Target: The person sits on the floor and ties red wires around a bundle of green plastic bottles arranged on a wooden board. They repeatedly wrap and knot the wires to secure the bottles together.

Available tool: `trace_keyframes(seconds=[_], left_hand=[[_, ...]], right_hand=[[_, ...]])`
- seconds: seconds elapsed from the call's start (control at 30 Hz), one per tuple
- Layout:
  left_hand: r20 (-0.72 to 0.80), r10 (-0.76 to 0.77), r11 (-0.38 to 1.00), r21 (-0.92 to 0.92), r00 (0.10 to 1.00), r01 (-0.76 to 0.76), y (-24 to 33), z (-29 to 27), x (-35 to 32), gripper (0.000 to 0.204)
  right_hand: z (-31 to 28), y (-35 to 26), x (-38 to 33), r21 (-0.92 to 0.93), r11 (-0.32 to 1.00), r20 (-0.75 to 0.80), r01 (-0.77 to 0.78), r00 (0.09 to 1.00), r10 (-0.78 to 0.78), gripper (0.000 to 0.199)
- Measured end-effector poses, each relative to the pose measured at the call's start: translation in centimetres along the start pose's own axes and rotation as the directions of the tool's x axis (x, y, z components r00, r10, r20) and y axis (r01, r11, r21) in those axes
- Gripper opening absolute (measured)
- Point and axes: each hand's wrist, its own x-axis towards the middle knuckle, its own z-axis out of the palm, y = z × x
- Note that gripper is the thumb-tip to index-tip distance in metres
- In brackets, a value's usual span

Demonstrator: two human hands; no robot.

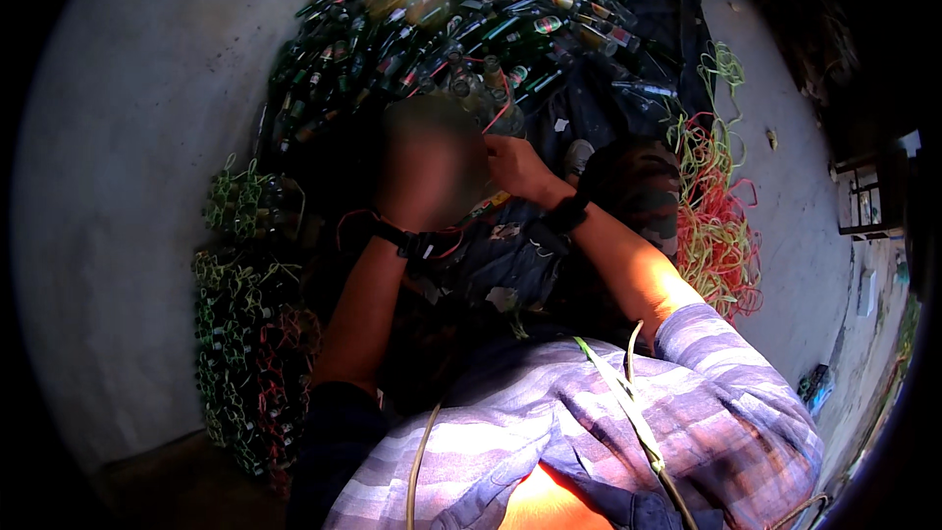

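pinching red cord point(498, 117), running up to clustered glass bottles point(493, 69), in curled right hand point(518, 170), near heaped green bottles point(363, 59); can't tell grip of left hand point(422, 177), too blurred.

Several pale glass bottles point(481, 93) sit bunched together, mouths facing up, partly hidden lower down; 1 thin red cord point(498, 117) curves across them, its nearer stretch slanting down-left
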Motion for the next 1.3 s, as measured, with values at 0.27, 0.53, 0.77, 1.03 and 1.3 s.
trace_keyframes(seconds=[0.27, 0.53, 0.77, 1.03, 1.3], left_hand=[[-0.027, -0.004, 0.999, -0.048, 1.0, 0.002, -0.3, 0.8, 0.0, 0.018], [-0.094, 0.009, 0.981, -0.19, 0.996, -0.027, -1.4, 2.7, -0.2, 0.015], [0.06, -0.026, 0.982, -0.187, 0.998, 0.037, -0.2, 0.5, 1.2, 0.007], [0.028, -0.111, 0.987, -0.118, 0.993, 0.114, 0.4, 1.4, 1.3, 0.007], [-0.023, -0.108, 0.983, -0.155, 0.994, 0.103, 0.4, 1.9, 1.4, 0.01]], right_hand=[[-0.4, 1.0, -0.5, -0.05, 0.999, 0.008, 0.007, 1.0, -0.007, 0.026], [0.6, 1.5, -0.4, -0.091, 0.996, -0.023, 0.004, 1.0, -0.006, 0.027], [1.2, 2.7, -0.2, -0.136, 0.989, -0.042, -0.051, 0.998, 0.046, 0.03], [2.4, 5.1, 0.4, -0.192, 0.981, -0.041, -0.001, 0.999, -0.007, 0.034], [2.3, 5.2, 0.8, -0.194, 0.981, 0.004, -0.027, 1.0, 0.028, 0.036]])
